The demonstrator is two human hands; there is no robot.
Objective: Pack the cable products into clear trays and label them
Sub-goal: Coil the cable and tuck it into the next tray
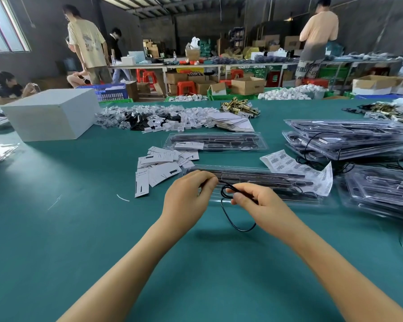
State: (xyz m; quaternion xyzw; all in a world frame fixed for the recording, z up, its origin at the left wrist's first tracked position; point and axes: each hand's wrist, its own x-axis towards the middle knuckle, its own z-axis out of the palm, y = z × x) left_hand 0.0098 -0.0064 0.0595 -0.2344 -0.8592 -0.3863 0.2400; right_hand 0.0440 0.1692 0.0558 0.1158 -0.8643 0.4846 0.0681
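A long clear tray [261, 180] with dark bars in it lies on the green table in front of me. A thin black cable [229, 214] runs from the tray and hangs in a loop toward me. My right hand [254, 198] pinches a small coil of that cable just in front of the tray. My left hand [191, 189] has its fingers curled at the tray's left end, pinching the cable there. A strip of barcode labels [286, 162] lies across the tray's right part.
Another filled tray [219, 141] lies farther back. Stacks of filled trays [349, 138] sit at the right. White paper cards [158, 168] lie left of the tray. A white box [49, 115] stands at the back left. Small bagged parts [163, 117] spread behind. People work in the background.
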